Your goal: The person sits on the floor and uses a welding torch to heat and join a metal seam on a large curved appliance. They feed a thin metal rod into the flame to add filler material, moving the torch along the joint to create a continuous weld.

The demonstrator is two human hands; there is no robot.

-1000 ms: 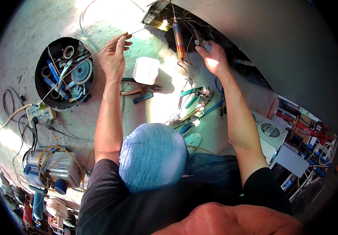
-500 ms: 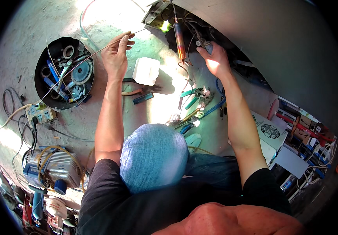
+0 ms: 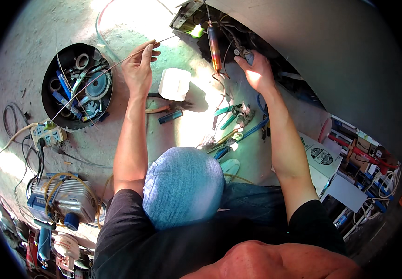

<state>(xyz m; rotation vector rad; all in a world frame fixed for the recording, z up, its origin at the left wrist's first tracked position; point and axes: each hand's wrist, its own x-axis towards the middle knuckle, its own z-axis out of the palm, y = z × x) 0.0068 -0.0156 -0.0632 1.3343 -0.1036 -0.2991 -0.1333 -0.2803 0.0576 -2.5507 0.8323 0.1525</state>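
Note:
Pinched between the fingertips of my left hand (image 3: 138,70) is a long thin brazing rod (image 3: 121,61). The rod's far end points up and right to a bright yellow-green flame (image 3: 196,31). A copper filter drier (image 3: 214,49), heat-tinted and tapered at its lower end, hangs upright just right of the flame on thin tubes. My right hand (image 3: 260,73) is closed around a torch (image 3: 244,54) beside the dark opening of a grey appliance (image 3: 331,56). The torch's nozzle is hard to make out among the pipes.
Below the rod, a black tub (image 3: 45,100) holds tapes and tools. A white plastic container (image 3: 174,84) and pliers (image 3: 228,111) lie between my arms. Farther left are a power strip (image 3: 47,135) and a vacuum pump (image 3: 68,200); a cardboard box (image 3: 322,157) stands right.
My left hand and the rod have shifted slightly right, and the rod's rear end now lies a little differently over the tub. My right hand has barely moved.

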